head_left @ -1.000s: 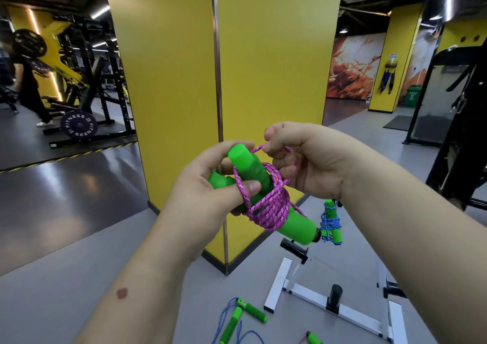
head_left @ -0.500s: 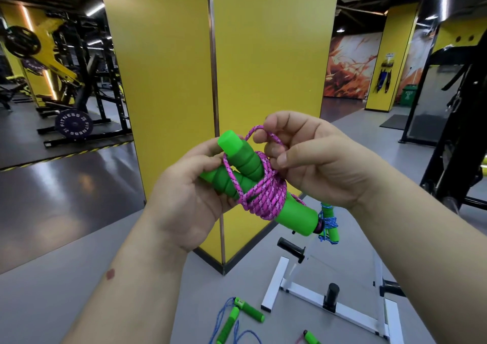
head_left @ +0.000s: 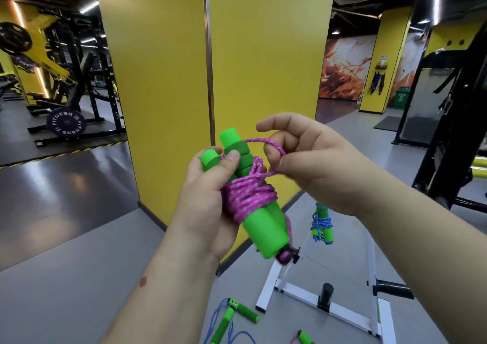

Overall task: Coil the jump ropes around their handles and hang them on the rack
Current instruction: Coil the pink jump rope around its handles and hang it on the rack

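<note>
Head view, change since half a second ago: the green handles (head_left: 246, 185) now stand more upright, their top ends higher and the bottom end lower; before, they lay on a slant to the right. The right hand (head_left: 313, 164) has pulled away to the right and drawn out a wider free loop.
Head view, left hand (head_left: 208, 198): grips both handles side by side, thumb pressed across the front of the taller one, fingers wrapped behind.
Right hand: fingers curled, pinching the free loop of the purple rope (head_left: 250, 196); index finger raised above it.
Purple rope, look: pink-purple braid, coiled in many tight turns round the middle of the paired handles; one loop arcs from behind the handle tops to the right hand.
Handles, look: bright green foam, ridged near the top, smooth lower down, a dark cap with purple cord at the bottom end.
Place: held at chest height in front of the yellow pillar (head_left: 210, 80), above the white rack (head_left: 329, 306).
Blue rope bundle (head_left: 322, 223): coiled round green handles, hanging at the rack.
Floor: loose blue rope with green handles (head_left: 232, 320) beside the rack base; another green handle (head_left: 304, 338) at the bottom edge.
</note>
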